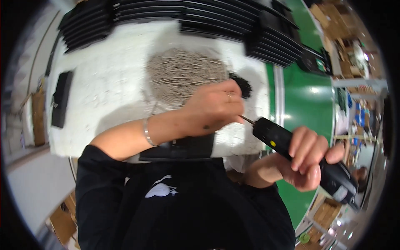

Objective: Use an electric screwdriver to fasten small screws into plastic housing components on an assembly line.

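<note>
My right hand (306, 156) is wrapped round a black electric screwdriver (273, 135), whose thin bit points left toward my other hand. My left hand (216, 104) reaches across to the right with its fingers curled closed at the tip of the bit; what they pinch, if anything, is hidden. Just past those fingers lies a small heap of tiny black pieces (242, 84), too small to name. Behind the left wrist spreads a big pile of thin grey rods (185, 73). Beneath that forearm, a flat black panel (189, 148) lies at the near table edge, partly covered.
Stacks of long black panels (216, 18) line the far side of the white table (104, 75). A single black bar (62, 99) lies at its left edge. To the right runs a green surface (310, 104) with a dark device (314, 62) on it.
</note>
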`<state>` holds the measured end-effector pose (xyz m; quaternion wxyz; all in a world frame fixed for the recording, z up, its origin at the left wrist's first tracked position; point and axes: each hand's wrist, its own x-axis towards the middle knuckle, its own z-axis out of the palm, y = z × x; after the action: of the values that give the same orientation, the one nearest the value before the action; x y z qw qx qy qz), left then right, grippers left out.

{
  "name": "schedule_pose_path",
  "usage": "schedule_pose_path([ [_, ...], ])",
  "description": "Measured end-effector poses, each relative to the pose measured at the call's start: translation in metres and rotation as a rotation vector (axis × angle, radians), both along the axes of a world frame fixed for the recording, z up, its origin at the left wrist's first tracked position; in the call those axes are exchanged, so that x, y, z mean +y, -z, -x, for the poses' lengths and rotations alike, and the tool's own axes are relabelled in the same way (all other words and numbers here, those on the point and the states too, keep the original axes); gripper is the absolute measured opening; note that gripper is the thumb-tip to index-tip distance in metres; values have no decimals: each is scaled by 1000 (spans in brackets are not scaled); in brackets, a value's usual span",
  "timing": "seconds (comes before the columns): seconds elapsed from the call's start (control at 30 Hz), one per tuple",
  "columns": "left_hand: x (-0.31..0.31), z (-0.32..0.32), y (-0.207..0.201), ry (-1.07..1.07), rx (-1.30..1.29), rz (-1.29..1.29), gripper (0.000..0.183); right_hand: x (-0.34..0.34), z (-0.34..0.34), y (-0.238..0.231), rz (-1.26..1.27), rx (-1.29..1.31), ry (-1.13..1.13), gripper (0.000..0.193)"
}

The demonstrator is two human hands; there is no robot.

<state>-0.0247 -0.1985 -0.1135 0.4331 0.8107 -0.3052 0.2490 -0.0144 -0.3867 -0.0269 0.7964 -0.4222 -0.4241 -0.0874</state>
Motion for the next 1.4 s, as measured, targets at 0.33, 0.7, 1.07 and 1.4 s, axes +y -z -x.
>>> schedule_pose_path([
  [0.33, 119, 64, -6, -313, 257, -423, 18, 11, 1, 20, 10, 100, -34, 32],
  [0.7, 149, 71, -13, -263, 295, -719, 19, 22, 12, 13, 55, 124, -11, 31],
  [1.07, 75, 113, 5, -159, 332, -5, 26, 52, 29, 16, 126, 129, -306, 40],
  [1.4, 63, 113, 12, -267, 350, -13, 23, 56, 31, 23, 236, 104, -352, 42],
])
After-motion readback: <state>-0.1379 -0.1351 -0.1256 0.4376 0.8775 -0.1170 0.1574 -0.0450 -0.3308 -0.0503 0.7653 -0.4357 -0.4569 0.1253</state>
